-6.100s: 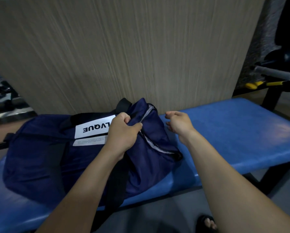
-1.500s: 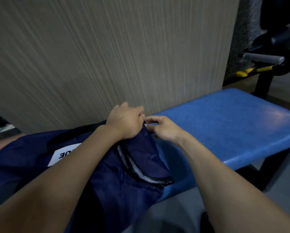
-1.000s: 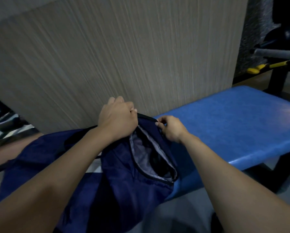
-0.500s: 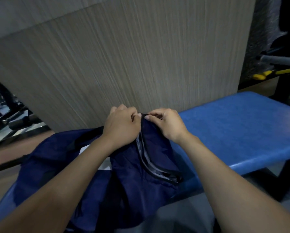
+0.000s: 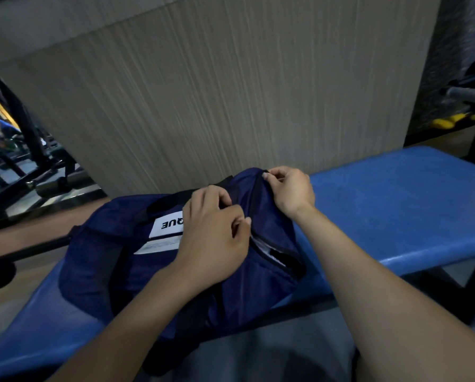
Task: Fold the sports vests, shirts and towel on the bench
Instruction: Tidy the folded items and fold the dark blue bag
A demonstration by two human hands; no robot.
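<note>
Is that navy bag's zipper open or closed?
Partly open. Both hands, left and right, grip the bag along its zipper, and a gap near the front shows something pale inside.

bag (image 5: 107, 271) contents mostly hidden, label (image 5: 168, 225) partly behind left hand (image 5: 214, 238), gym gear (image 5: 18, 161) blurred

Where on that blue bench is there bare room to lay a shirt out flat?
The bench is bare to the right of the navy bag, from the right hand out to the far end by the wall. A narrow strip shows in front of the bag, at lower left. The middle is crowded: bag, plus left hand gripping its zipper opening.
</note>
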